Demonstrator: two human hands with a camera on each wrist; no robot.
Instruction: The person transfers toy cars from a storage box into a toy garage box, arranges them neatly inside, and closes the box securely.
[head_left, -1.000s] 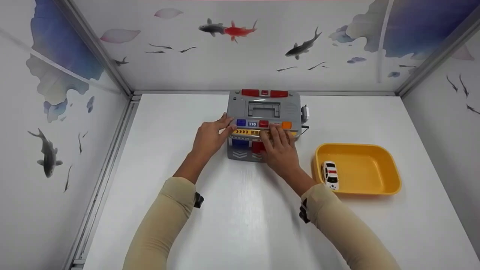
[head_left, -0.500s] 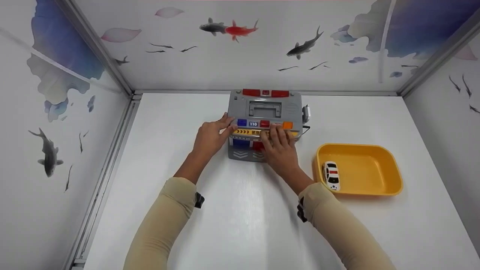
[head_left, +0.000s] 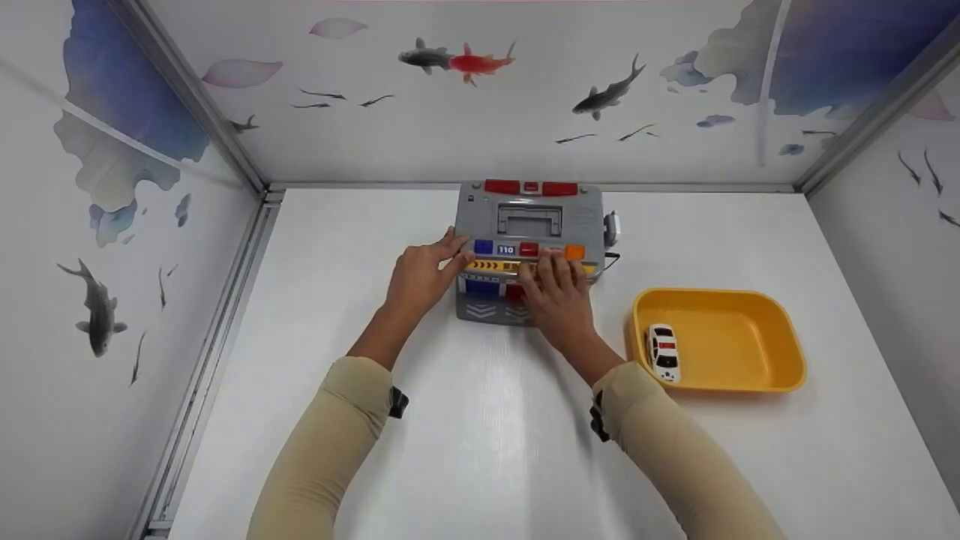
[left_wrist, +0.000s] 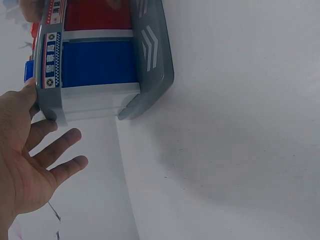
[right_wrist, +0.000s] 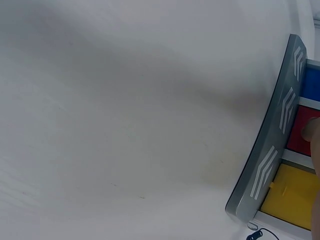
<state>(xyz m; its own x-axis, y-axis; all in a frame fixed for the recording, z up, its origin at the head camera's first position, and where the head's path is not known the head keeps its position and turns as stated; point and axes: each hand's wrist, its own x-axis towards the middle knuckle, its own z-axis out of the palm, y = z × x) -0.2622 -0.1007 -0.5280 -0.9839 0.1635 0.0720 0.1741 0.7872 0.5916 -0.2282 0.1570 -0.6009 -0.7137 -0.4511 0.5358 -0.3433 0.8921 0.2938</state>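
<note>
A grey toy police station garage (head_left: pixel 476 214) stands against the back wall, with colored buttons along its roof. My left hand (head_left: pixel 416 279) holds its front left corner, thumb on the roof edge and the other fingers by the side. Three fingers spread away from the toy in the left wrist view. Across the front edge lies my right hand (head_left: pixel 561 307), fingertips on the roof by the buttons. One of its digits touches the red door (right_wrist: pixel 297 142) in the right wrist view. Beside that door are a blue door (left_wrist: pixel 97 62) and a yellow door (right_wrist: pixel 290 195).
To the right stands a yellow tray (head_left: pixel 784 337), with a white toy car (head_left: pixel 663 352) at its left end. A white part (head_left: pixel 613 228) and a dark cord (head_left: pixel 613 259) stick out from the toy's right side. Printed walls enclose the white table (head_left: pixel 480 450).
My right wrist and forearm have shifted slightly left, with the fingertips staying on the roof. The left hand, toy garage and tray stay where they were.
</note>
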